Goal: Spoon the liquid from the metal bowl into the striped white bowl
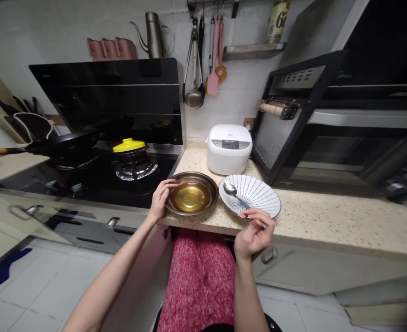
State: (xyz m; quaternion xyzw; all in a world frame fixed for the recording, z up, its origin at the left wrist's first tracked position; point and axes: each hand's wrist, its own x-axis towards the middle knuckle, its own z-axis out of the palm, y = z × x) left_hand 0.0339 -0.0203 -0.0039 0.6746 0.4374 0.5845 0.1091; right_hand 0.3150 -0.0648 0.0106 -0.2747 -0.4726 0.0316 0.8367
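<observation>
A shallow round metal bowl (212, 210) stands at the counter's front edge, left of a plate. Its inside looks golden-yellow and shiny, as with a clear liquid in it. My left hand (161, 198) holds the bowl's left rim, fingers over the edge. In my right hand (255, 233) is a metal spoon (230, 188), pinched by its handle, bowl end pointing up and left over the plate. The white plate (264, 191) with dark radiating lines has nothing lying on it that I can see. My right fingers are close to its front rim.
A white rice cooker (229, 150) stands behind the plate. To the left, the gas stove (103, 184) carries a yellow-lidded pot (129, 146) and a dark wok (68, 143). An oven (356, 157) in a black rack borders the right. Utensils hang on the wall.
</observation>
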